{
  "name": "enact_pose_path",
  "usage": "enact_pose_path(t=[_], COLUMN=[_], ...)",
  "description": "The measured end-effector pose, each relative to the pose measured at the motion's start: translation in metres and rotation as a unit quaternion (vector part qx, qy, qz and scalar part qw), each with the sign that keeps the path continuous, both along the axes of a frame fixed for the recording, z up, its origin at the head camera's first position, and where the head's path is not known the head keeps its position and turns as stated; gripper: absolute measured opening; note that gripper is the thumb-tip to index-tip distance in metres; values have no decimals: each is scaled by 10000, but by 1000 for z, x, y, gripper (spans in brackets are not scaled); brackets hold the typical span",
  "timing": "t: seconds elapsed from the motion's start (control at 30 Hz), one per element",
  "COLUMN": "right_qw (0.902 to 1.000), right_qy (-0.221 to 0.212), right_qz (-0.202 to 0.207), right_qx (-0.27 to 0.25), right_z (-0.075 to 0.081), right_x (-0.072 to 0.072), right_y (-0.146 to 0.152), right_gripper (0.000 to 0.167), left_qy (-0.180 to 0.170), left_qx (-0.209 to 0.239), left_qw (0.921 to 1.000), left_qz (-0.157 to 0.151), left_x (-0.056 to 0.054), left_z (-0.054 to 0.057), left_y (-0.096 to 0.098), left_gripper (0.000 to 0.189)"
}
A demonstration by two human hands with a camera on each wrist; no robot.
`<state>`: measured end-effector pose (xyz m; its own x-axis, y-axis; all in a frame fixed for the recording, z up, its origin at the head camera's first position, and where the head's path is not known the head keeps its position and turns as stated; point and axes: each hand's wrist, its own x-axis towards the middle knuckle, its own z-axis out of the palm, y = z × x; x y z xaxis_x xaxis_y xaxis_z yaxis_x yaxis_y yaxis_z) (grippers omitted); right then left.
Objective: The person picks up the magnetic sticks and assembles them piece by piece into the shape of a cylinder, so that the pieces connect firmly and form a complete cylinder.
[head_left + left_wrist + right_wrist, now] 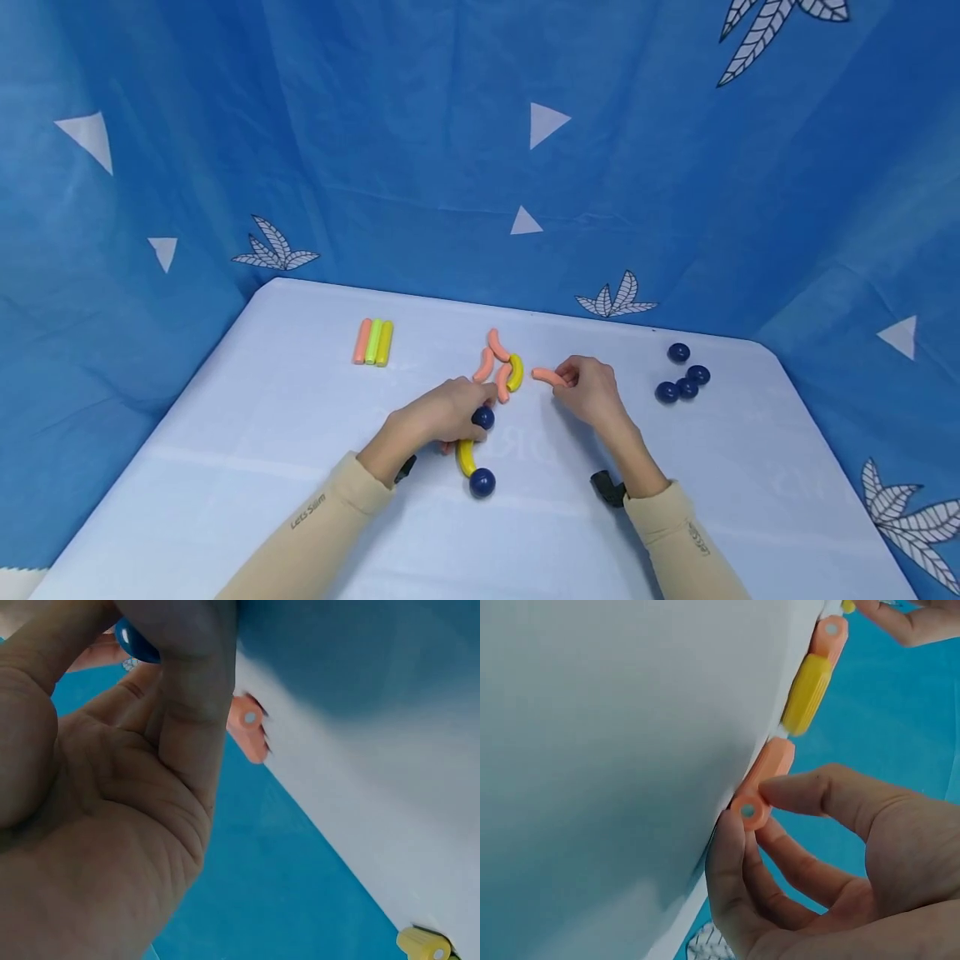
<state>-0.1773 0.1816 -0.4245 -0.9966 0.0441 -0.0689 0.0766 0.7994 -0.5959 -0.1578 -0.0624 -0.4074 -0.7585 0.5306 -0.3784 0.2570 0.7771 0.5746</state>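
My left hand [444,410] pinches a dark blue ball [483,417] between thumb and fingers; the same ball [135,639] shows at the top of the left wrist view. Just below that hand lie a yellow curved rod [466,459] and another blue ball [482,482], end to end. An orange piece [447,447] is mostly hidden under the hand. With thumb and fingertips my right hand [592,390] grips one end of an orange curved rod [549,377]. Its round end with a pale magnet-like disc [748,811] faces the right wrist camera.
Between the hands lie several orange curved rods [483,365] and a yellow one [515,372]. Three straight sticks [372,342] sit side by side at the back left. Several blue balls [686,387] rest at the right on the white table [750,483]. A blue curtain [420,150] surrounds it.
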Motion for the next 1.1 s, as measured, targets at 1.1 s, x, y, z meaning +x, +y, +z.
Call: enact_pose_path(t=[1.1], right_qw=[9658], right_qy=[-295], right_qz=[2530], right_qx=[-475], right_z=[-1], right_x=[23], right_y=[5], right_gripper=[14], left_qy=[786], left_qx=[206], left_qw=[9963], left_qz=[-293], left_x=[-1], left_z=[-13], left_y=[15], left_gripper=[37])
